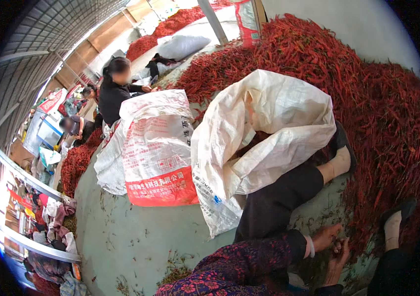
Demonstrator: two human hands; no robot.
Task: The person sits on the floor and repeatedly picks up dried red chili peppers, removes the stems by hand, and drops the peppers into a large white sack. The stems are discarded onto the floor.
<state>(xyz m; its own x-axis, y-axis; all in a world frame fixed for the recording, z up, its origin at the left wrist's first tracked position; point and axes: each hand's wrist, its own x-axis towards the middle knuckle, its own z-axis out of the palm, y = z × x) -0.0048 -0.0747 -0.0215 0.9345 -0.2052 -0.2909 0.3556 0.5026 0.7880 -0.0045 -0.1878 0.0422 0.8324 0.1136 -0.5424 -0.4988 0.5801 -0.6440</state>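
My left hand (326, 236), with a pale band at the wrist, and my right hand (338, 256) meet at the lower right, fingertips close together. Something small and dark is between the fingers, too unclear to name. Just beyond them lies the edge of a large heap of dried red chili peppers (387, 148). A white woven sack (287, 92) stands with its mouth spread wide beside my bent leg; some dark red content shows inside. Left of that sack is a white and red printed woven sack (158, 148).
Stem scraps (174, 273) lie on the greenish floor (132, 236). A person in black (111, 96) sits by the far side of the heap. Other people sit farther left near another chili pile (80, 162). A metal post (213, 22) stands behind.
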